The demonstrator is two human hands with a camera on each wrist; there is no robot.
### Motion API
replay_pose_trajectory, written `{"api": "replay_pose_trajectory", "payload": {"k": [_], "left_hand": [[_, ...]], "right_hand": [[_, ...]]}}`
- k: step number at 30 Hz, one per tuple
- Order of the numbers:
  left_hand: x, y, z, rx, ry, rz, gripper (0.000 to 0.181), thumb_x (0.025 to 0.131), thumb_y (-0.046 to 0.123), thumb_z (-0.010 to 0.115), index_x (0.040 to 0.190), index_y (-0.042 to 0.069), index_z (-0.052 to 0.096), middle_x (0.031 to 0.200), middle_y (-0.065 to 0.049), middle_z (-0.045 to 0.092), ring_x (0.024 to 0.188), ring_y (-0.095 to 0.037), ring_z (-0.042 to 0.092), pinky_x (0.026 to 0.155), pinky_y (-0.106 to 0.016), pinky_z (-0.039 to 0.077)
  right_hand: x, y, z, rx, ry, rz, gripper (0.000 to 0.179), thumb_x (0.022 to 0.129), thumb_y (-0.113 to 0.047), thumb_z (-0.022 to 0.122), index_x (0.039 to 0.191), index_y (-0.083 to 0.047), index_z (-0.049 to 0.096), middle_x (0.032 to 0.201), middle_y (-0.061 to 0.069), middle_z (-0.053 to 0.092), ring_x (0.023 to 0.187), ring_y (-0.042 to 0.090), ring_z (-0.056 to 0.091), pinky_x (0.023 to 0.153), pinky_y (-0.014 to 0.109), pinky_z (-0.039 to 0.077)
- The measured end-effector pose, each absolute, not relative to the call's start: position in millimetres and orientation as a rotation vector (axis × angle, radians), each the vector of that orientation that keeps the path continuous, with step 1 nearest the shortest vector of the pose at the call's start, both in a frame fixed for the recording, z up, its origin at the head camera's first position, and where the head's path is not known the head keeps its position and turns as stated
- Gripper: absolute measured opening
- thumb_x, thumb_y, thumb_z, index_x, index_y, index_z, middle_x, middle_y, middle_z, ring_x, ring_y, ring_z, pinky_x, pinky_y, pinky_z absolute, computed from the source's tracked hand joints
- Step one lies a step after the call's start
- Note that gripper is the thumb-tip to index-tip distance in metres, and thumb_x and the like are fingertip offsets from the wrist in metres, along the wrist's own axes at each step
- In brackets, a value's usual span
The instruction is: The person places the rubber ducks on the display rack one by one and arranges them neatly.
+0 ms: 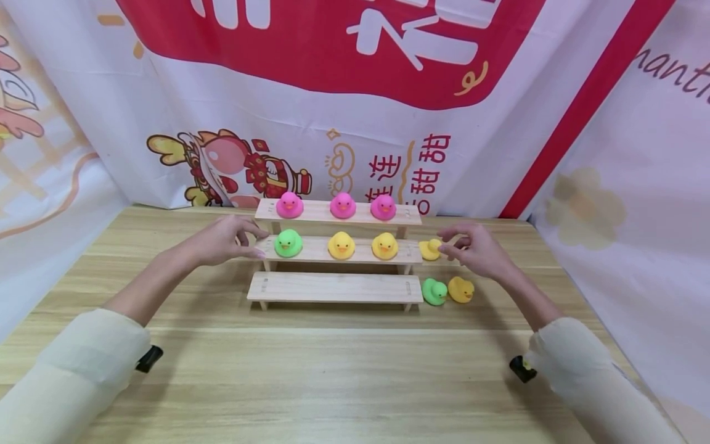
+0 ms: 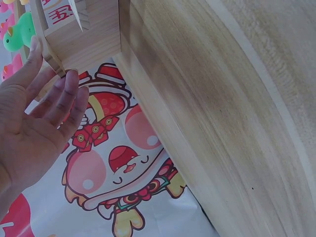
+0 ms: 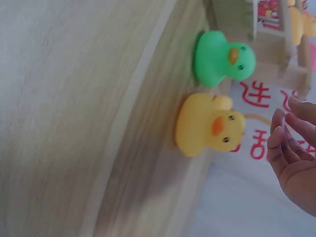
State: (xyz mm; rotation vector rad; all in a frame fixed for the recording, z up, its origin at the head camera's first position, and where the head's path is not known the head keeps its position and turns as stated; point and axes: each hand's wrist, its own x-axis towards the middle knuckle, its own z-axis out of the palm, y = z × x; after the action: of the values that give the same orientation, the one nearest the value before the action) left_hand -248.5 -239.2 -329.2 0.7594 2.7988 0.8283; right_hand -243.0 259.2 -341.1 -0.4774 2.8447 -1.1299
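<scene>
A three-step wooden display stand (image 1: 333, 288) bears pink rubber ducks (image 1: 342, 206) on top. On the middle step sit a green rubber duck (image 1: 288, 244) and two yellow rubber ducks (image 1: 341, 246). My left hand (image 1: 230, 239) grips the left end of the middle step, thumb and fingers at its edges, beside the green duck (image 2: 19, 33). Off the right end, my right hand (image 1: 471, 248) hovers with loosely bent fingers, holding nothing. Next to it in the head view is a yellow duck (image 1: 429, 250); the right wrist view shows the fingers (image 3: 279, 121) apart from the ducks.
Right of the bottom step, a green duck (image 1: 434, 291) and another yellow duck (image 1: 461, 290) rest on the wooden table (image 1: 333, 382). A printed cloth (image 1: 322, 111) hangs behind the stand, with cloth along both sides.
</scene>
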Motion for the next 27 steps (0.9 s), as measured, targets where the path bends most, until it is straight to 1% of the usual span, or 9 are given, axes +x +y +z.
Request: {"api": "replay_pose_trajectory", "payload": {"k": [6, 10, 15, 19, 23, 27], "left_hand": [[-249.0, -239.2, -330.1, 0.755, 2.802, 0.828, 0.042, 0.089, 0.017, 0.083, 0.123, -0.006, 0.072, 0.120, -0.021, 0.071, 0.087, -0.021, 0.066, 0.078, -0.036, 0.056], [-249.5, -240.2, -330.8, 0.766, 2.810, 0.827, 0.042, 0.089, 0.016, 0.084, 0.123, -0.006, 0.072, 0.117, -0.019, 0.071, 0.086, -0.020, 0.066, 0.077, -0.036, 0.056], [-249.4, -240.6, -330.7, 0.768, 2.810, 0.829, 0.042, 0.089, 0.016, 0.084, 0.123, -0.006, 0.072, 0.117, -0.019, 0.071, 0.085, -0.020, 0.066, 0.077, -0.036, 0.056], [-248.8, -240.0, -330.3, 0.757, 2.808, 0.828, 0.043, 0.089, 0.017, 0.083, 0.124, -0.006, 0.072, 0.120, -0.021, 0.071, 0.085, -0.020, 0.065, 0.077, -0.036, 0.056], [-248.2, -239.2, -330.0, 0.750, 2.809, 0.827, 0.043, 0.090, 0.018, 0.083, 0.124, -0.006, 0.071, 0.121, -0.022, 0.071, 0.085, -0.020, 0.065, 0.077, -0.036, 0.056], [-247.9, -239.3, -329.9, 0.750, 2.810, 0.824, 0.044, 0.090, 0.019, 0.083, 0.125, -0.006, 0.071, 0.121, -0.021, 0.071, 0.085, -0.020, 0.065, 0.077, -0.036, 0.055]], "right_hand": [[-259.1, 264.0, -353.5, -0.449, 2.823, -1.096, 0.035, 0.099, -0.007, 0.070, 0.130, 0.009, 0.065, 0.118, 0.026, 0.066, 0.085, 0.041, 0.072, 0.061, 0.030, 0.056], [-267.6, 265.6, -358.7, -0.448, 2.813, -1.049, 0.036, 0.098, -0.005, 0.070, 0.132, 0.008, 0.064, 0.125, 0.028, 0.064, 0.088, 0.039, 0.073, 0.058, 0.025, 0.052], [-274.9, 265.6, -363.7, -0.554, 2.818, -0.987, 0.035, 0.097, -0.002, 0.070, 0.130, 0.009, 0.065, 0.131, 0.031, 0.062, 0.087, 0.037, 0.075, 0.062, 0.024, 0.055], [-278.5, 265.7, -366.2, -0.619, 2.823, -0.950, 0.031, 0.095, 0.002, 0.070, 0.125, 0.010, 0.068, 0.128, 0.031, 0.064, 0.083, 0.032, 0.075, 0.066, 0.025, 0.058], [-280.2, 265.3, -366.2, -0.628, 2.838, -0.910, 0.030, 0.094, 0.005, 0.068, 0.124, 0.009, 0.069, 0.123, 0.029, 0.067, 0.078, 0.026, 0.074, 0.065, 0.026, 0.057], [-282.9, 264.0, -366.3, -0.626, 2.848, -0.864, 0.032, 0.093, 0.007, 0.067, 0.125, 0.008, 0.069, 0.122, 0.028, 0.068, 0.074, 0.022, 0.072, 0.063, 0.026, 0.055]]}}
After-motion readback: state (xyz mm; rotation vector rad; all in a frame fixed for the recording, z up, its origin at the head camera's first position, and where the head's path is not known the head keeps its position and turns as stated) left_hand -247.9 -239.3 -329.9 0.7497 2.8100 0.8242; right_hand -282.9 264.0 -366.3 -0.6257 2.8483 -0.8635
